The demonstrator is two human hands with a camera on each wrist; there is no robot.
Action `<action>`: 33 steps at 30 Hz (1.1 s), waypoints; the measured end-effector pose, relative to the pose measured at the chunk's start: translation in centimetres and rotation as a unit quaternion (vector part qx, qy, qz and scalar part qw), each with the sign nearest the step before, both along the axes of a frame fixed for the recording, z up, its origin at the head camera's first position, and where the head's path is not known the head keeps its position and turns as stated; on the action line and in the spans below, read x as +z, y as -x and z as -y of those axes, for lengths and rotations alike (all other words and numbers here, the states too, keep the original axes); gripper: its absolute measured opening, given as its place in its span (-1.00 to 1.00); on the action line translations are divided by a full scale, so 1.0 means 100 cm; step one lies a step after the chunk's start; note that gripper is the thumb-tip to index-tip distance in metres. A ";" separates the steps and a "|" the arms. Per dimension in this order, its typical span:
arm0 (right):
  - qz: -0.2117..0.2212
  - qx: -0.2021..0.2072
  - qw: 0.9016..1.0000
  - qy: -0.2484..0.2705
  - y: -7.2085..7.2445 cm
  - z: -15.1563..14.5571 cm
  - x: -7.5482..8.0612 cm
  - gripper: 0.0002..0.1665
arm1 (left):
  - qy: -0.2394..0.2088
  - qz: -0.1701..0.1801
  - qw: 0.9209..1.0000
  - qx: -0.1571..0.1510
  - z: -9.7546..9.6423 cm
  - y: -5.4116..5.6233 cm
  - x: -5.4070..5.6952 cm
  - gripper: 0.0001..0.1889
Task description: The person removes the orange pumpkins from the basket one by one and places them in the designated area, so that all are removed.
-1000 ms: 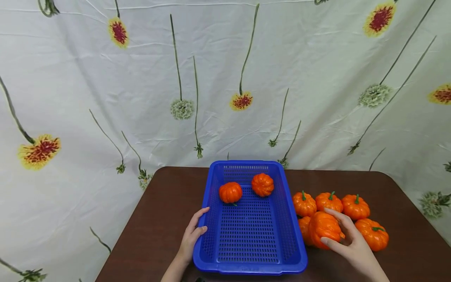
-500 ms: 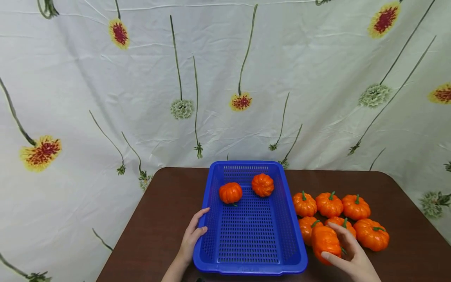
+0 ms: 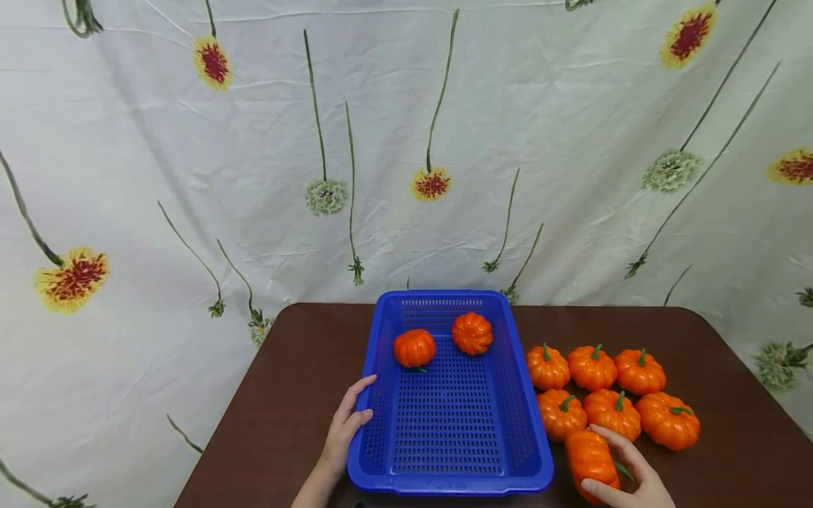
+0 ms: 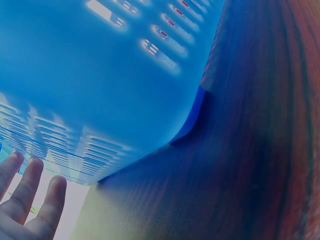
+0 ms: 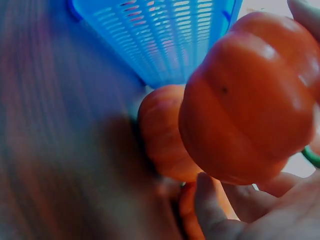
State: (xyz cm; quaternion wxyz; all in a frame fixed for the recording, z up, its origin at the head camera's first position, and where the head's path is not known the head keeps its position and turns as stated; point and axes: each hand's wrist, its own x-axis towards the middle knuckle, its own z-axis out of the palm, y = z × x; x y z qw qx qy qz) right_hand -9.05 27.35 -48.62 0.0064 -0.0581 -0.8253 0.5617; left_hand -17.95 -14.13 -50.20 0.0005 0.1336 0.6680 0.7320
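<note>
Orange pumpkin point(image 3: 591, 457) drawn nearer than before, pinched in right grip point(image 3: 644, 484), left grip point(image 3: 343, 430) straight-fingered against blue basket point(image 3: 447, 423).

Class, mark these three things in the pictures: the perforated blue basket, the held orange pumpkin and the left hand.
Perforated blue basket point(image 3: 451, 485): head view, on its near rim.
Held orange pumpkin point(image 5: 245, 105): right wrist view, on its glossy side.
Left hand point(image 3: 343, 428): head view, on its back.
</note>
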 end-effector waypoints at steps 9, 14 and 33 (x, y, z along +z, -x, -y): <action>0.065 -0.010 0.998 0.013 -0.003 0.005 -0.008 -0.04 | -0.003 -0.007 1.000 -0.013 0.000 -0.002 0.001 -0.48; 0.090 -0.016 0.996 0.021 0.000 0.008 -0.010 0.00 | -0.004 -0.010 1.000 -0.012 0.000 -0.001 0.000 -0.47; 0.038 0.046 0.986 -0.155 0.005 0.003 -0.030 0.12 | -0.003 -0.008 1.000 -0.005 0.000 0.000 0.000 -0.47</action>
